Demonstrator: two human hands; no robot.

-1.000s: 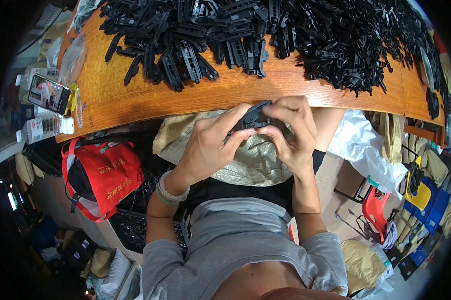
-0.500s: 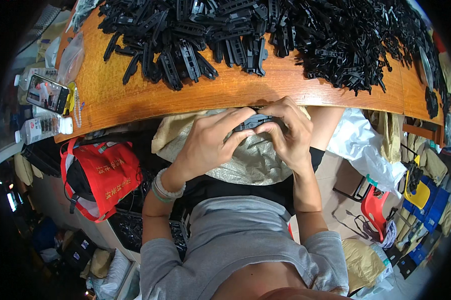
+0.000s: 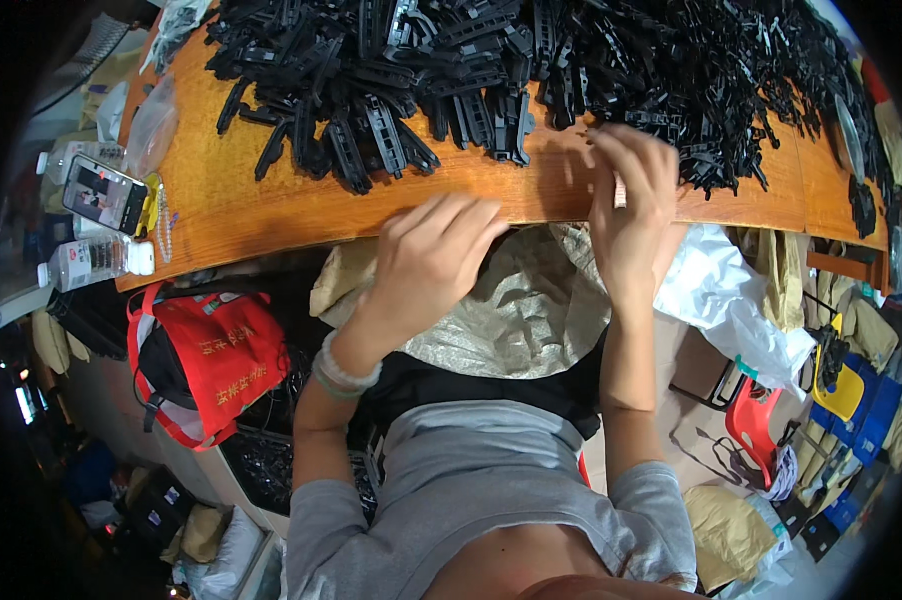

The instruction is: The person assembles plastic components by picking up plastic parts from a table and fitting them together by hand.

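My left hand (image 3: 433,250) hovers at the table's front edge with its fingers bent and together. Whatever it may hold is hidden behind the fingers. Over the edge to the right, my right hand (image 3: 635,195) reaches toward the heap of small black plastic parts (image 3: 696,105); its fingers are apart, slightly blurred, and I see nothing in them. Ahead of my left hand lies a heap of longer black plastic clip-like pieces (image 3: 383,135). A pale woven sack (image 3: 521,310) sits over my lap, its mouth below the table edge between my hands.
The wooden table (image 3: 201,200) curves across the front. At its left end are a phone (image 3: 106,193) and plastic bottles (image 3: 89,260). A red bag (image 3: 221,360) hangs at my left. White plastic sheeting (image 3: 721,285) and a red chair (image 3: 754,425) are at my right.
Both hands held a black plastic clip together over the sack; now they are apart and that clip is out of sight. My right hand has moved forward and right, toward the small parts.
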